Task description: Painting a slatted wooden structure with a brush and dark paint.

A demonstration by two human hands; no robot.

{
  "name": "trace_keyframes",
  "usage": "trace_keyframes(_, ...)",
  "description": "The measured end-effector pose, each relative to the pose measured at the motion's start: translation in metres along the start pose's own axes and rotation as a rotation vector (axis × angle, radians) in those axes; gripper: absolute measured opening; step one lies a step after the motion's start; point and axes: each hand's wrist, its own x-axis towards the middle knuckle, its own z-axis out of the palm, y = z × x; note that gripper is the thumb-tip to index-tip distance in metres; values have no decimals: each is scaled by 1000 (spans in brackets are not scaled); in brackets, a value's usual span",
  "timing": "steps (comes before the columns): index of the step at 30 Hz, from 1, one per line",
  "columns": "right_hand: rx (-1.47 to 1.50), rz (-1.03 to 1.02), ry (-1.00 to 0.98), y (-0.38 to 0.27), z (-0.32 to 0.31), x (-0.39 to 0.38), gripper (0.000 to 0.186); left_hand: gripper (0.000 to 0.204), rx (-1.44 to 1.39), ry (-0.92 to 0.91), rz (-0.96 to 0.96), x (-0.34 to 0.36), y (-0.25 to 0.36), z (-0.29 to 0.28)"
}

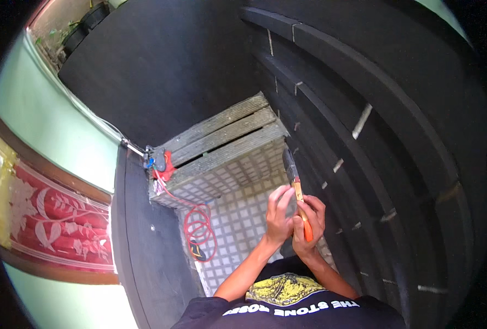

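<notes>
One slim tool [298, 192] sits in both hands ahead of the person's dark shirt [293, 322], its long axis running away from the chest with a slight lean left — dark end toward the right corner of the slatted counter [241, 147], orange butt toward the body. White lettering [331, 305] and a yellow print [284, 289] mark the shirt; any marking on the tool is too small to read. Its middle looks yellowish, like wood. The right hand [310, 215] grips the handle between thumb and curled fingers; the left hand [279, 219] is half curled beside it — whether its fingertips pinch the tool, I can't tell.

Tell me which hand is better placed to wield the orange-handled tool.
The right hand, likely: its fingers grip the orange-handled tool, while the left hand sits beside it, contact unclear.
</notes>
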Motion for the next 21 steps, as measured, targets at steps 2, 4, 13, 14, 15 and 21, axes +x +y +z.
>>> trace_keyframes(2, -24, 12, 5, 23, 23, 36, 30, 53, -33, -20, -30, 39, -26, 18)
trace_keyframes(4, -39, 8, 2, 49, 50, 63, 31, 50, -13, -6, 7, 62, -65, 36)
trace_keyframes(13, -128, -66, -147, 129, 146, 184, 53, 38, 1, 141, -33, 172, -204, 90)
trace_keyframes(14, -141, -81, -214, 137, 153, 195, 60, 37, 13, 176, -40, 179, -224, 99)
trace_keyframes(15, -164, -89, -293, 150, 156, 201, 72, 34, -3, 206, -22, 188, -245, 108)
trace_keyframes(21, -337, 293, -368, 248, 144, 183, 73, 35, -135, 61, -197, 234, -331, 122)
